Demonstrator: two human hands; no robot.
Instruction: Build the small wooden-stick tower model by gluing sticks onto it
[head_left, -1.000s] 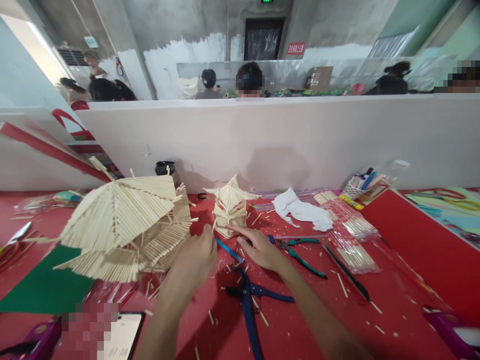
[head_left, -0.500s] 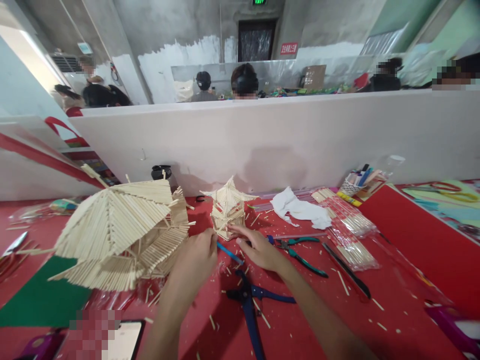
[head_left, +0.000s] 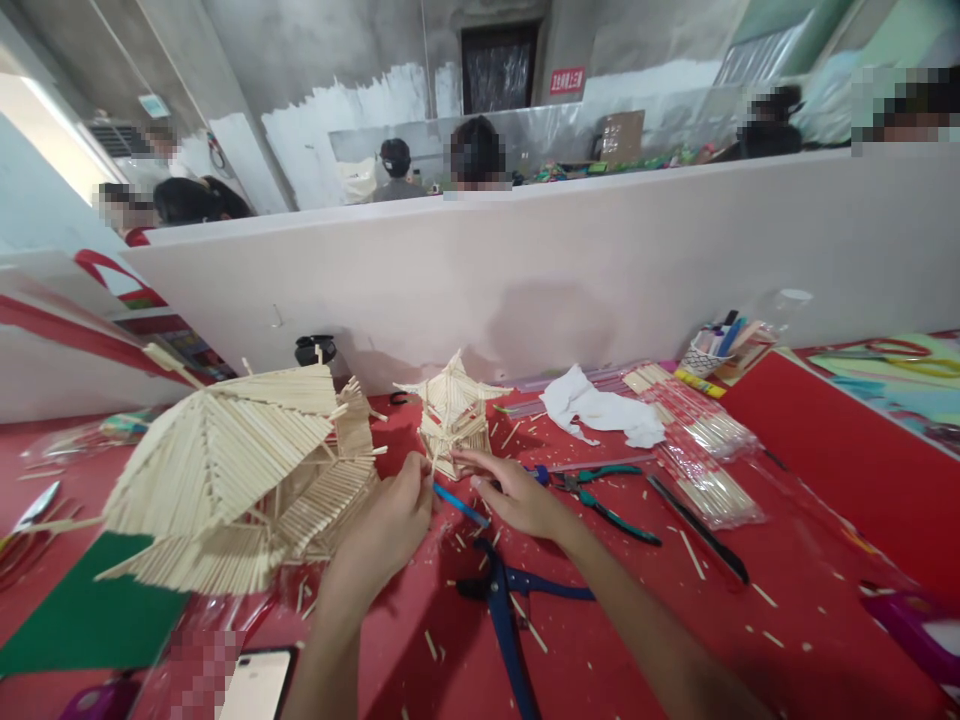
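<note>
Here, right hand at small model, red Chinese-lettered sign

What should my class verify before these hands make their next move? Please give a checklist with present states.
1. Small stick model upright on the table: ok.
2. Right hand at the model: ok, index fingertip at its lower part.
3. Left hand gripping a stick: cannot tell, fingertips too small.
4. Left hand clear of the large stick model: cannot tell, they overlap in view.
5. Green-handled pliers set down: ok.
6. Scraps swept away: not ok, scattered about.
</note>
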